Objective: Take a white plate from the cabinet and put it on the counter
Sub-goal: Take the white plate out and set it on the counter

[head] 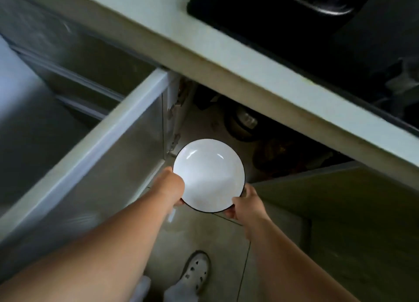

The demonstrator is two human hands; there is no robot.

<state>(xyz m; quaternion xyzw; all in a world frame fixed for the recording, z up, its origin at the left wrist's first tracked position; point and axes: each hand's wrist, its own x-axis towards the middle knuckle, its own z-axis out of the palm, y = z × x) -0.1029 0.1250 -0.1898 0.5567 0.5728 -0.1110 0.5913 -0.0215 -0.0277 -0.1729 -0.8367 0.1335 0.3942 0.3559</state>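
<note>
A round white plate [209,174] with a thin dark rim is held level in the air, just in front of the open lower cabinet [260,140]. My left hand [172,183] grips its left edge. On the lower right edge, my right hand [246,205] holds it with the thumb on top. The pale counter [226,59] runs diagonally above the cabinet opening, higher than the plate.
The cabinet's left door [108,138] stands open toward me, and a right door [340,188] also hangs open. Dark pots and cookware [242,125] sit inside the cabinet. A black cooktop [317,41] is set in the counter. A white shoe [196,272] stands on the tiled floor below.
</note>
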